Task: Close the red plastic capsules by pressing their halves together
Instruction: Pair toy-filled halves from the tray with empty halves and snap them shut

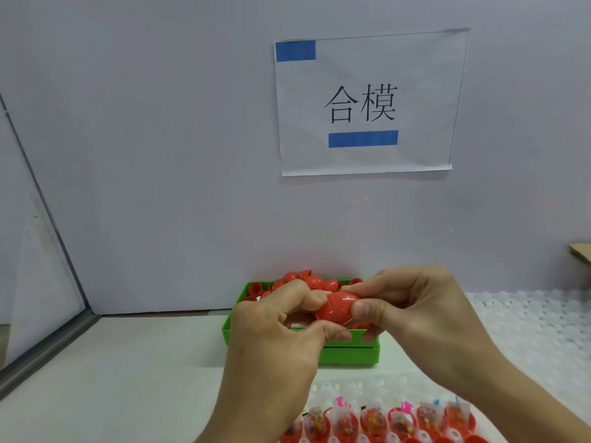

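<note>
Head view:
Left hand (275,327): raised over the green box, fingers (315,298) curled round the left end of the red capsule, thumb below.
Right hand (425,308): opposite, thumb and fingers (363,310) pinching the right end of the same capsule.
Red capsule (335,306): held between both hands, above the box's near edge, lying sideways; seam partly hidden by fingers, cannot tell if fully closed.
Green box (351,351): on the worktop by the back wall, heaped with loose red halves (297,278).
Filled halves (374,422): row of open red cups with small packets inside, at the bottom edge, nearest the camera.
White tray (527,318): bumpy translucent sheet to the right on the worktop.
Worktop (128,372): white, under everything.
Paper sign (364,103): on the wall, black characters, two blue tape strips.
</note>
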Action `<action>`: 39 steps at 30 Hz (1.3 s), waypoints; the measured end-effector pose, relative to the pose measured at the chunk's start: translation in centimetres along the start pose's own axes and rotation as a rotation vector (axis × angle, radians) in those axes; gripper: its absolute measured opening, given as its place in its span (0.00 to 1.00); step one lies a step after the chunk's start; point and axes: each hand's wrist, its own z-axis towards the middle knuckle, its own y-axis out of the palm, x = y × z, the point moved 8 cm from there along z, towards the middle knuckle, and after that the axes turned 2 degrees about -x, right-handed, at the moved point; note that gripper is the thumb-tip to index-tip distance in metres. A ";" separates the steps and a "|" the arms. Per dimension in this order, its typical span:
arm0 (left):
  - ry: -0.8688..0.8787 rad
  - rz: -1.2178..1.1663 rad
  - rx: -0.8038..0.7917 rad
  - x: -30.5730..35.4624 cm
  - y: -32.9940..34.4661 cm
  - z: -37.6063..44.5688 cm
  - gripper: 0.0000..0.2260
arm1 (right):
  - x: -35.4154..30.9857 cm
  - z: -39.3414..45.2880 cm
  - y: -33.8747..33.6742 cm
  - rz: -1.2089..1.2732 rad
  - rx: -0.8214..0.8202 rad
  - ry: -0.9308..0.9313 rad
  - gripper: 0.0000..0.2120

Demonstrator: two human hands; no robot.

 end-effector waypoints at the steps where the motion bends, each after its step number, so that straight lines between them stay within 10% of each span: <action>1: 0.003 -0.010 -0.012 0.1 0.1 -0.1 0.17 | 0.0 0.0 0.0 -0.008 -0.004 0.001 0.11; 15: -0.112 -0.429 -0.005 -0.9 0.6 0.2 0.18 | 0.9 0.0 0.2 0.222 -0.029 0.070 0.17; 39: -0.024 -0.141 0.033 -0.3 -0.1 -0.1 0.23 | 0.5 -0.3 1.0 0.212 0.032 0.050 0.09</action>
